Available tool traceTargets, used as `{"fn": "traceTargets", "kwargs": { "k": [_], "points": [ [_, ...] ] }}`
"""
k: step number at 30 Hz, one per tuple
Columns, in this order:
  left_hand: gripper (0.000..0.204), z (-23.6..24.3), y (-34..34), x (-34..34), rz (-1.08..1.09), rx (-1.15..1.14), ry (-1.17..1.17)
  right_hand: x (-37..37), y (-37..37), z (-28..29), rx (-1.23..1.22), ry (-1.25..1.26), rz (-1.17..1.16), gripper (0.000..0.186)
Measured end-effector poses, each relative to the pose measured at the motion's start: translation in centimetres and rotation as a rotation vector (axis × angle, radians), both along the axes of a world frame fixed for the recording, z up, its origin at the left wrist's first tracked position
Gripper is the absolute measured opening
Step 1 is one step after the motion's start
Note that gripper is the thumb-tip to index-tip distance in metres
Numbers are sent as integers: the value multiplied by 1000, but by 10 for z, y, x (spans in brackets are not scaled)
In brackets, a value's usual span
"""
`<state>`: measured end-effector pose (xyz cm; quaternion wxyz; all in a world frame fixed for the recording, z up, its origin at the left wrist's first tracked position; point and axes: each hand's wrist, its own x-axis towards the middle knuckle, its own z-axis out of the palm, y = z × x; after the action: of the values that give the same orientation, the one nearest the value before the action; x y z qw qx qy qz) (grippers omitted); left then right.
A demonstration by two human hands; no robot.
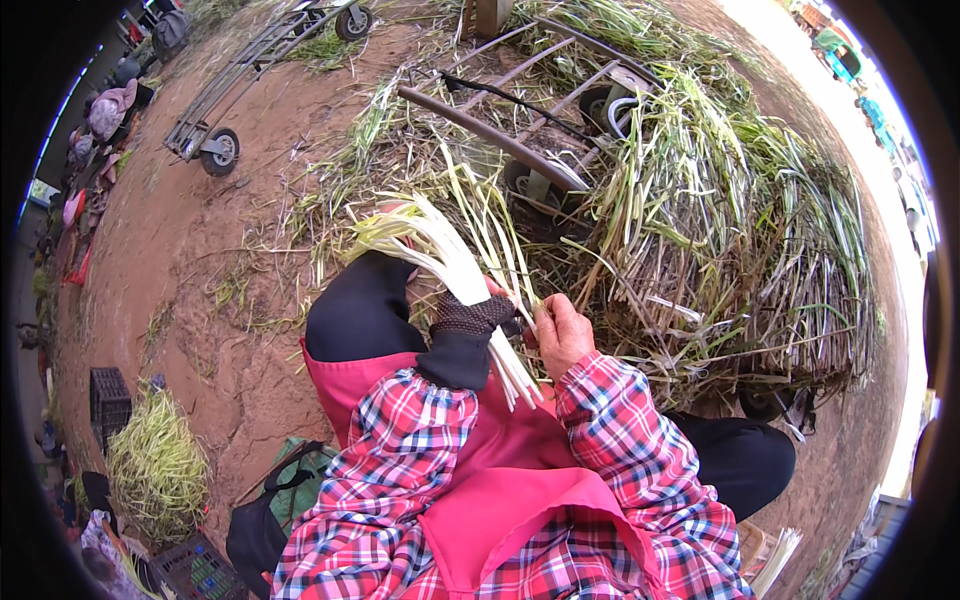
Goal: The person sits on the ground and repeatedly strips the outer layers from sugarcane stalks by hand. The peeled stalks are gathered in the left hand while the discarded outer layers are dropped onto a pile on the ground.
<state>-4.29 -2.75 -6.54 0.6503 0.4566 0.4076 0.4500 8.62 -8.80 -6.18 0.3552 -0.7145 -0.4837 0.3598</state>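
Bundle: a bundle of long pale stalks (pixel 463 270) is held in the air above the front of the pink apron (pixel 525 500), near the left edge of the big heap (pixel 740 230).
Long axis: slanting, from far left to near right as the person sits; the fuller, yellowish-green end points away and to the left, the thin white ends point back toward the lap.
Left hand: the left hand (pixel 470 318), in a dark dotted glove, is closed around the bundle partway along; most of its fingers are hidden.
Right hand: the bare right hand (pixel 565 335) is curled nearly closed, thumb and fingers pinching a few leafy stalks (pixel 488 210) just beside the bundle; these run up and away, leaning left.
Heap: green leaves and brown, dry stems, piled beyond the right hand; a wheel (pixel 762 403) shows under its near edge.
Ground: reddish-brown earth (pixel 220 300), with a wheeled metal frame (pixel 250 80) at the far left, and a pale green pile (pixel 158 465) beside a black crate (pixel 110 395) at the near left.
Writing: any on the distant vehicles (pixel 838 57) is too small to read.
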Motion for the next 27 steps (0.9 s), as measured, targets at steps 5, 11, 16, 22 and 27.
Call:
{"fn": "traceTargets", "kwargs": {
  "k": [5,11,16,22,27],
  "points": [
    [25,9,11,-11,195,-219,-262,36,-34,-2,-107,-484,186,17],
    [28,23,14,-22,272,-185,-291,90,-91,-6,-547,-749,294,14],
    [28,36,13,-22,282,-273,-428,117,-98,-15,-518,-129,-317,20],
    [33,42,11,-19,369,-291,-416,125,-98,-49,-552,398,-604,30],
    [28,45,29,-43,419,-232,-585,136,-123,-86,-652,399,-667,36]
  ]
}}
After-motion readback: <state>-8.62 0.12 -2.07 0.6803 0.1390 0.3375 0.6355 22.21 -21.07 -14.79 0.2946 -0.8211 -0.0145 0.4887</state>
